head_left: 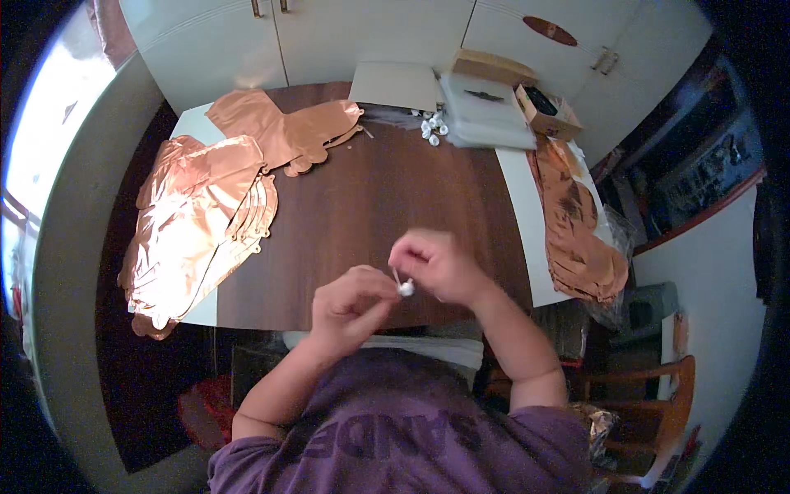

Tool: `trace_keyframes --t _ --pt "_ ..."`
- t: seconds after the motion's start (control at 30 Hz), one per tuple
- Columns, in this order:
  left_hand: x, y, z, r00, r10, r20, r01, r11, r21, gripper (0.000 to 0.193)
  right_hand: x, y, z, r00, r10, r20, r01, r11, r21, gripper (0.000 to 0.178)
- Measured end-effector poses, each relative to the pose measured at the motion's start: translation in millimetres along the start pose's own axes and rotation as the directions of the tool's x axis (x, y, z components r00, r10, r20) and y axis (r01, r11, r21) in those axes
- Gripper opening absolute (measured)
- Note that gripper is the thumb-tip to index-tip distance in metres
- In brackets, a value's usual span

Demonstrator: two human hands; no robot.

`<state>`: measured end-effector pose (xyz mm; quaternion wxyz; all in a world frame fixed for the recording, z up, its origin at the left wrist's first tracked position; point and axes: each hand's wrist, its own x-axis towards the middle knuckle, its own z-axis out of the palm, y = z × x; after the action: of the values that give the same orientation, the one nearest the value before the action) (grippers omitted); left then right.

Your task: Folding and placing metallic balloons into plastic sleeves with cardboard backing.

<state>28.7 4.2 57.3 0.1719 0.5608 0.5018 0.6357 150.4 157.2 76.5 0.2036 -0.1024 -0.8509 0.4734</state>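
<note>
Hands meet over the near edge of the tabletop [370,206], pinching one small white piece [406,287].

Left hand [350,305] closed on the piece from below; right hand [436,265] curled above, fingertips on it and a thin strip. Judgement: keep both pinches close to the piece, wrists steady, elbows tucked. Copper foil sheets [206,222] lie along the left edge, more white pieces [434,128] near the far edge.

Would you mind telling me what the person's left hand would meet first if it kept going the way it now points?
The left hand points up and to the right, at the small white piece pinched between both hands. It would meet that first, then the right hand just behind it. Depth is unclear, but they look nearly touching.
</note>
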Motion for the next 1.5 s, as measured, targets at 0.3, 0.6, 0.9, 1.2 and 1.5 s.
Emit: trace_keyframes --t 0.3,0.6,0.9,1.2,1.5 --pt "-1 -11 -1 0.985 0.1 0.138 -0.105 0.994 0.034 0.014 -7 -34 -3 0.999 0.052 -0.006 -0.051 0.991 0.126 0.012" --pt "-3 -22 -9 0.995 0.056 0.086 -0.069 0.986 0.151 0.013 -20 -37 7 0.982 -0.17 -0.083 0.159 0.979 -0.124 0.007" --pt "-1 -22 -10 0.993 0.051 0.105 -0.064 0.99 0.127 0.013 -15 -34 -7 0.948 -0.32 0.009 0.312 0.917 -0.248 0.005" --pt "6 -8 -3 0.968 -0.104 0.229 0.138 0.981 -0.135 0.009 -3 -29 -12 0.967 -0.254 0.017 0.249 0.93 -0.272 0.008" --pt "5 -15 -2 0.993 -0.096 0.071 0.099 0.994 -0.042 0.01 -6 -21 -7 0.961 -0.274 0.022 0.269 0.921 -0.28 0.004"
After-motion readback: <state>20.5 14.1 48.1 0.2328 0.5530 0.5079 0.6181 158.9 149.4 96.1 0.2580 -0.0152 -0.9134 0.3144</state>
